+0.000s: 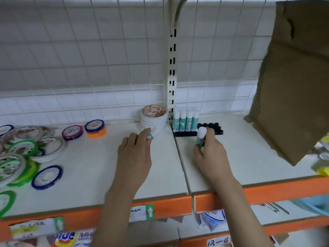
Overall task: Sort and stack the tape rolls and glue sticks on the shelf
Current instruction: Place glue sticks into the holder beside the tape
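Where the white shelf meets its back edge, a white tape stack and four upright glue sticks in a black tray stand against the wire grid wall. Left hand pinches a glue stick; right hand grips another stick upright. Loose tape rolls crowd the left edge; a cardboard box sits right.

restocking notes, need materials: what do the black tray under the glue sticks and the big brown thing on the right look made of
Black tray: probably moulded plastic, slightly glossy, with a row of round sockets along its rim.
Brown thing: looks like corrugated cardboard, matte, with ridged layered edges and a torn spot near the top.
Glue sticks standing in the tray: smooth plastic tubes, white caps, teal labels.
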`<state>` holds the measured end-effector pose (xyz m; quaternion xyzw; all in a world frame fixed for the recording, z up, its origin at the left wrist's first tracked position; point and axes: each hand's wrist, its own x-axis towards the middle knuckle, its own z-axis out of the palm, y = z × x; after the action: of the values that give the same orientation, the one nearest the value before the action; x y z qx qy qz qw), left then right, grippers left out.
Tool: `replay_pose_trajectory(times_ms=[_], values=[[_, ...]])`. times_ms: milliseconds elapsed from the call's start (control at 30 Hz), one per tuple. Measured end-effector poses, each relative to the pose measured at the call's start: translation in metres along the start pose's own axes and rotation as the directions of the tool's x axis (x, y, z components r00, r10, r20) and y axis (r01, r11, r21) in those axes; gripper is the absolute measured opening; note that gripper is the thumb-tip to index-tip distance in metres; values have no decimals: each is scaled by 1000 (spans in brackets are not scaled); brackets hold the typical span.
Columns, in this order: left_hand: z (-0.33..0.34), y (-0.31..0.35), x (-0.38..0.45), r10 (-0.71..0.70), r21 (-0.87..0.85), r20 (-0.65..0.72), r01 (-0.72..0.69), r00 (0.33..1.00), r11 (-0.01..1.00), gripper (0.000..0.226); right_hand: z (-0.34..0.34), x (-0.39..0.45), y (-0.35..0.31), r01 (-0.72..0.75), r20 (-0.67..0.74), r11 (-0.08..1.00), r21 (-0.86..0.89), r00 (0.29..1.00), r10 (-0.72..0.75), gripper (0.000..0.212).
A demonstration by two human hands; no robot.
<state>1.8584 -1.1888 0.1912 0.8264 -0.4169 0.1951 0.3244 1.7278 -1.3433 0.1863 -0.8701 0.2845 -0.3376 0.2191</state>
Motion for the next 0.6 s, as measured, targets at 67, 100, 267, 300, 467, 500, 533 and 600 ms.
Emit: replay_pose_trajectory(times_ms=[67, 100, 267, 300, 467, 500, 533, 600], values=[[10, 15, -1, -33, 0, -58, 34, 998, 999, 44, -9, 6, 14, 0, 21, 1000, 30, 1000, -1, 63], [15, 23, -1, -49, -3, -73, 49, 996, 999, 41, -13, 10, 21, 8, 37, 999, 38, 999, -9, 70], [37, 48, 0, -54, 37, -118, 59, 992, 998, 35, -28, 27, 49, 133, 131, 989, 59, 981, -140, 63], [40, 52, 1, -49, 63, -127, 57, 991, 996, 35, -29, 31, 53, 141, 149, 987, 79, 977, -152, 61], [51, 59, 10, -84, 73, -110, 92, 990, 993, 44, -36, 59, 60, 183, 176, 972, 148, 962, -208, 53], [53, 59, 12, -89, 34, -111, 93, 990, 995, 46, -37, 67, 61, 187, 175, 969, 159, 961, -214, 53], [55, 59, 14, -89, -2, -115, 90, 989, 996, 46, -38, 74, 62, 194, 168, 966, 168, 960, -222, 53], [57, 61, 15, -83, -40, -119, 79, 989, 996, 45, -39, 88, 65, 217, 142, 964, 155, 961, -239, 54]])
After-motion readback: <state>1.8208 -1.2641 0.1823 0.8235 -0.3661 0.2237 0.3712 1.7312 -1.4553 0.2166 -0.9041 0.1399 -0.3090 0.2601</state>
